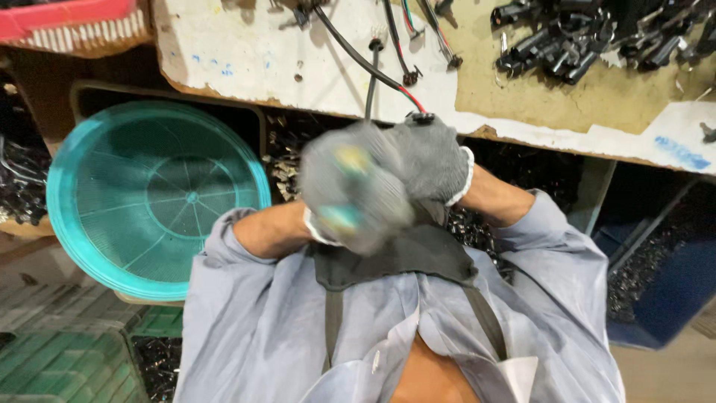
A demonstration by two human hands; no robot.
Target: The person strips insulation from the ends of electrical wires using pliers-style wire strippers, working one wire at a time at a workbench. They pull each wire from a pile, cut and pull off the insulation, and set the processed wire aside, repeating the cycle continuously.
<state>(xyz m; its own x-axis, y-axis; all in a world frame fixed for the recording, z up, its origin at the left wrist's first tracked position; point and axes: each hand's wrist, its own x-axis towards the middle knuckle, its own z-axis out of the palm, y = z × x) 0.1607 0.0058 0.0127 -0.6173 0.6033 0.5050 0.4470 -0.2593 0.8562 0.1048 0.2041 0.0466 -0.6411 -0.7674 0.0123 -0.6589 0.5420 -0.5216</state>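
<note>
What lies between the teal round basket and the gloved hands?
In the head view, a dark bin of small metal parts lies between the teal basket and the blurred gloved hands, left and right.

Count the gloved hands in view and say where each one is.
2. The left hand, blurred, is at centre frame above the dark apron. The right hand presses against it, just below the bench edge, by a black cable end. None seems hidden.

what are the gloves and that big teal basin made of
Gloves: apparently knitted grey fabric with white cuffs; matte, fuzzy surface, though the left hand is motion-blurred. Teal basin: likely moulded plastic, with a slight sheen, fine mesh pattern, radial ribs and a smooth rim.
</note>
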